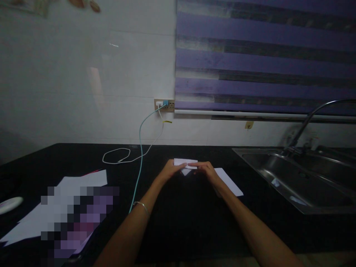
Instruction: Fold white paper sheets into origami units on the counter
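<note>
A small piece of folded white paper (185,162) is held just above or on the black countertop, with a pointed corner showing below its straight edge. My left hand (170,169) grips its left side, the thumb lying across the front. At the right side, my right hand (206,169) pinches the paper, its index finger stretched along the front toward the left thumb. Most of the other fingers are hidden behind the paper. Another white sheet (229,181) lies on the counter beside my right wrist, partly covered by the forearm.
A steel sink (267,178) with a curved faucet (308,120) is on the right. White papers (80,180) and a blurred-out purple item (89,218) lie at left. A teal cable (141,137) and a white cable (111,162) run from the wall outlet (170,105) over the black countertop (183,218).
</note>
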`<state>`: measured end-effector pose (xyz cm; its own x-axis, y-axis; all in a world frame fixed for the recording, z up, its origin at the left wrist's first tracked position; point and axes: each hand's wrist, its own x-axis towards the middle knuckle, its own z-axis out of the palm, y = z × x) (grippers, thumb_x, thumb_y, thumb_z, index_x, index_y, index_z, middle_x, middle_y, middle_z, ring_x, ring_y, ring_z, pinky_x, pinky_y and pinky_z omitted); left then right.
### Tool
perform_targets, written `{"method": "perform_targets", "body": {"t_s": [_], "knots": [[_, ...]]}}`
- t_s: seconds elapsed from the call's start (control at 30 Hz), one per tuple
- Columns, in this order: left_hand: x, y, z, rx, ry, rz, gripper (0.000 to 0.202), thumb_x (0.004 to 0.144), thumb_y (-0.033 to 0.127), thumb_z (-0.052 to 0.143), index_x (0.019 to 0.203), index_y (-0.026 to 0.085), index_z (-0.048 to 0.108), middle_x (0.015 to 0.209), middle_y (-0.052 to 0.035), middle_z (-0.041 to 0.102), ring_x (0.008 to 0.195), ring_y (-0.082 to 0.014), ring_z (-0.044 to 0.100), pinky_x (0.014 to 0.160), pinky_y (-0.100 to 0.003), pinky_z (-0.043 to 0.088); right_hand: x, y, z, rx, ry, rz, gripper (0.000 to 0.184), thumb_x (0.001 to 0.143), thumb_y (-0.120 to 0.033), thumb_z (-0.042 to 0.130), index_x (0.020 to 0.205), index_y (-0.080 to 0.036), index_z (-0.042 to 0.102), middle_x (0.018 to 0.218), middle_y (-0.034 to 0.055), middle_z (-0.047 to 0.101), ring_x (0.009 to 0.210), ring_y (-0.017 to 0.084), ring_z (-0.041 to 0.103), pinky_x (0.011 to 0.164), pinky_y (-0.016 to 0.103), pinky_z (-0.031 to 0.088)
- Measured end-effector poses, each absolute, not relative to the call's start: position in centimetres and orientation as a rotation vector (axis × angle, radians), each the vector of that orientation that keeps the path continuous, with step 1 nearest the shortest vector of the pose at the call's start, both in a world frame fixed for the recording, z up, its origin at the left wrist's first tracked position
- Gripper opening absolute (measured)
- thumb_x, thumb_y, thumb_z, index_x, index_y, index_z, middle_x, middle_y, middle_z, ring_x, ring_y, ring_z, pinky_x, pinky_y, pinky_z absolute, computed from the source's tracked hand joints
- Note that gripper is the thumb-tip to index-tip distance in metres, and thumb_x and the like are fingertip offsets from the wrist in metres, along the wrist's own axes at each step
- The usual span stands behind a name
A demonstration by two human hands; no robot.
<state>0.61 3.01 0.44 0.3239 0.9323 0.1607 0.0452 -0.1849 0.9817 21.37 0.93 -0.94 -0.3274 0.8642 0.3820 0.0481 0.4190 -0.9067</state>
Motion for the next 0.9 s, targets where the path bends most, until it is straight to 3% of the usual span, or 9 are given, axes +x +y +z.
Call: {"method": "perform_targets", "body": {"t_s": [0.23, 0.33, 0.57, 0.9], "knots": [[0.4, 3.7, -0.3, 1.685, 0.904, 1.127, 0.034, 0.071, 0.038, 0.072, 0.088, 0.009, 0.070, 0.082, -0.0092, 0.071, 0.069, -0.0164, 0.063, 0.064, -0.025, 0.047, 20.7, 0.5, -0.4, -0.813, -1.469, 1.069, 0.036, 0.080, -0.040, 0.058, 0.110, -0.023, 0.068, 0.107, 0.0078, 0.066, 0.081, 0.018, 0.059, 0.067, 0.030, 0.050], [0.5, 3.7, -0.5, 1.711, 0.899, 1.147, 0.035, 0.071, 0.038, 0.071, 0.090, 0.009, 0.069, 0.083, -0.0097, 0.071, 0.070, -0.0171, 0.063, 0.065, -0.025, 0.047, 20.2, 0.2, -0.1, -0.833, -1.330, 1.067, 0.044, 0.075, -0.043, 0.066, 0.116, -0.028, 0.059, 0.091, 0.0025, 0.064, 0.076, 0.016, 0.058, 0.062, 0.027, 0.048], [0.7, 2.9, -0.1, 1.897, 0.820, 1.053, 0.033, 0.077, 0.040, 0.065, 0.088, 0.009, 0.070, 0.080, -0.0084, 0.070, 0.071, -0.0177, 0.062, 0.062, -0.024, 0.045, 19.2, 0.1, -0.9, -0.996, -1.474, 1.045, 0.033, 0.069, -0.047, 0.072, 0.077, -0.016, 0.065, 0.064, -0.0002, 0.059, 0.055, 0.011, 0.051, 0.051, 0.023, 0.037], [0.0, 2.8, 0.2, 1.907, 0.743, 0.919, 0.040, 0.081, 0.048, 0.057, 0.080, 0.010, 0.070, 0.072, -0.0066, 0.067, 0.066, -0.0159, 0.059, 0.061, -0.023, 0.041, 19.7, 0.1, -0.5, -1.073, -1.500, 0.960, 0.037, 0.064, -0.051, 0.073, 0.065, -0.015, 0.065, 0.059, 0.0018, 0.061, 0.052, 0.013, 0.052, 0.049, 0.024, 0.037]]}}
